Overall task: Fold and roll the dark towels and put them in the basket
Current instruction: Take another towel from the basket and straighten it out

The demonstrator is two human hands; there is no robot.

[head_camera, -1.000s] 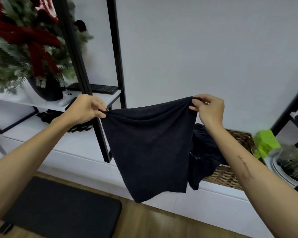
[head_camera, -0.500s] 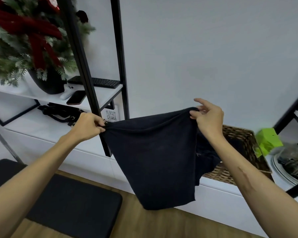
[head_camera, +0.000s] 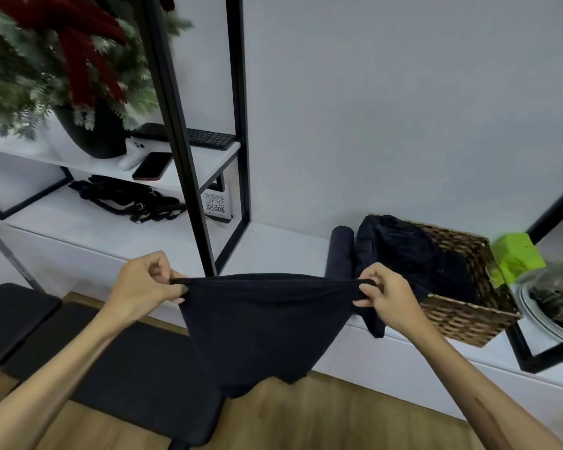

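White ledge (head_camera: 273, 241) is running behind while the left hand (head_camera: 143, 282) at 9 o'clock and right hand (head_camera: 382, 295) at 3 are pinching the towel (head_camera: 264, 326), left of the basket (head_camera: 468, 306); a slipping corner risks a crooked fold.

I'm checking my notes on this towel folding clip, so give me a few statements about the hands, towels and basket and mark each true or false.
1. Both hands pinch the top edge of one dark towel. True: left hand, right hand.
2. A rolled towel lies beside the basket, outside it. True.
3. The basket is empty. False: loose dark cloth fills it and spills over its rim.
4. The held towel lies flat on the shelf. False: it hangs in the air.
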